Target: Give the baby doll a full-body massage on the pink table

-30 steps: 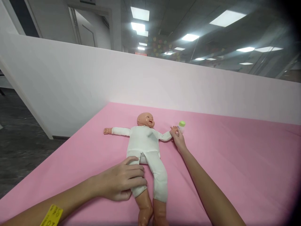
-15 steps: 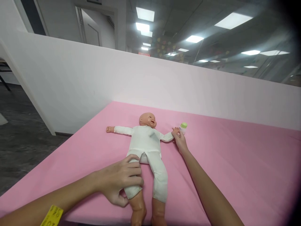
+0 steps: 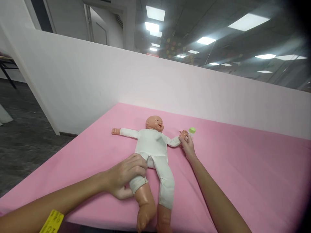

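A baby doll in a white cloth suit lies on its back on a pink-covered table, arms spread and head turned to the right. My left hand is closed around the thigh of the doll's leg on the left, fingers over the top and thumb underneath. That leg's bare shin and foot show below the trouser hem. At the right, my right hand pinches the doll's wrist on its outstretched arm. Just beyond it stands a small bottle with a green cap, partly hidden by the hands.
A white partition wall runs behind the table and down its left side. Dark floor and the legs of another table are at the left. A yellow tag is on my left forearm.
My left hand has moved a little up the thigh. The doll's leg on the left has lifted and bent, showing more of its foot. My right hand keeps its grip; the view has shifted slightly.
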A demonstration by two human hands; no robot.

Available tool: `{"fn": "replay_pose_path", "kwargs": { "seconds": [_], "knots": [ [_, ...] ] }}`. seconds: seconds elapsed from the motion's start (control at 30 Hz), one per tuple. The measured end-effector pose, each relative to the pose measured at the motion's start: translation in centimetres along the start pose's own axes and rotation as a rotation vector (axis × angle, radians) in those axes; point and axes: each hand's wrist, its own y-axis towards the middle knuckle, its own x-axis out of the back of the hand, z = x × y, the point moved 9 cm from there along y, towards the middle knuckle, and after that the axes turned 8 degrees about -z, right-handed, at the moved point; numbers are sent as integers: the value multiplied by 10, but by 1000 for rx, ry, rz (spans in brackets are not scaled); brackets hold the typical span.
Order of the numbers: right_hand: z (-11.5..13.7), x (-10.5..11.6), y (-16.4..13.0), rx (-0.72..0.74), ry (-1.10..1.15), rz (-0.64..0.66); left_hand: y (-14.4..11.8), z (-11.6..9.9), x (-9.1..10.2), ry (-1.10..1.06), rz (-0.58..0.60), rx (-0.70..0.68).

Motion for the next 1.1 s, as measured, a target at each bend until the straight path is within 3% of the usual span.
{"fn": "replay_pose_path", "kwargs": {
  "seconds": [0.4,0.57,0.73,0.9,1.1],
  "knots": [
    [49,-24,-21,246,117,124,-5,21,25,227,-274,66],
    [88,-57,-59,419,4,262,1,34,27,272,-346,160],
    [122,-85,-108,701,-158,371,4,44,29,327,-419,233],
    [124,-93,-124,834,-187,440,4,57,22,338,-400,300],
    [118,-91,-119,822,-196,421,1,64,19,362,-392,329]
  ]
}}
